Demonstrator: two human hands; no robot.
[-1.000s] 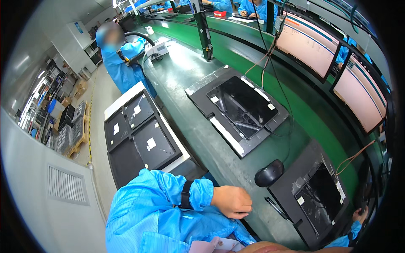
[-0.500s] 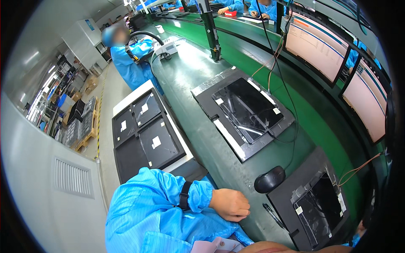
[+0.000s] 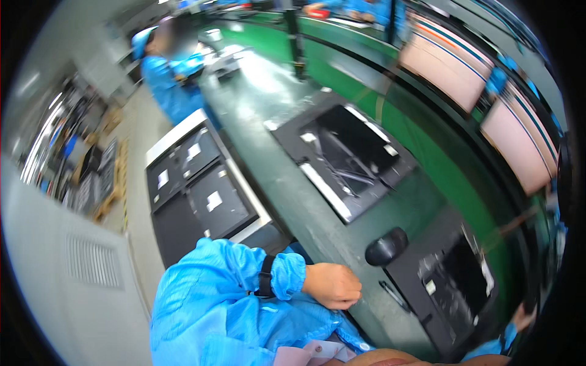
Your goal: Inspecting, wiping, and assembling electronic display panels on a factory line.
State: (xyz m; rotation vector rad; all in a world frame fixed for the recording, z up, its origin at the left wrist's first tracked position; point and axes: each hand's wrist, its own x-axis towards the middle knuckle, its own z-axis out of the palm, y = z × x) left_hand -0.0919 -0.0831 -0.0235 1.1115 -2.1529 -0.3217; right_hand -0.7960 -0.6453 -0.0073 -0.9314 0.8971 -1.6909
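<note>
My left hand point(image 3: 334, 285) rests at the near edge of the green table, its fingers curled in a loose fist with nothing showing in it. A black band is round that sleeve's wrist. At the lower right rim, my right hand point(image 3: 523, 317) shows small and blurred, beside the right black fixture point(image 3: 400, 271); its fingers are unclear. A dark flat screen panel point(image 3: 465, 274) with clear film lies on that fixture. Between the left hand and the fixture lies a slim dark pen-like thing point(image 3: 395, 295). A black computer mouse point(image 3: 387, 246) sits just beyond it.
Farther up the table, another black fixture point(image 3: 314, 183) bears a dark panel point(image 3: 360, 137). To the left stands a black tray point(image 3: 174, 222) with several dark panels. Two monitors point(image 3: 448, 64) line the right. A co-worker in blue point(image 3: 165, 85) stands at the far left.
The view has shifted, so the table and trays sit a little further left and up. My right hand has come further into view at the lower right. My left hand stays in its fist.
</note>
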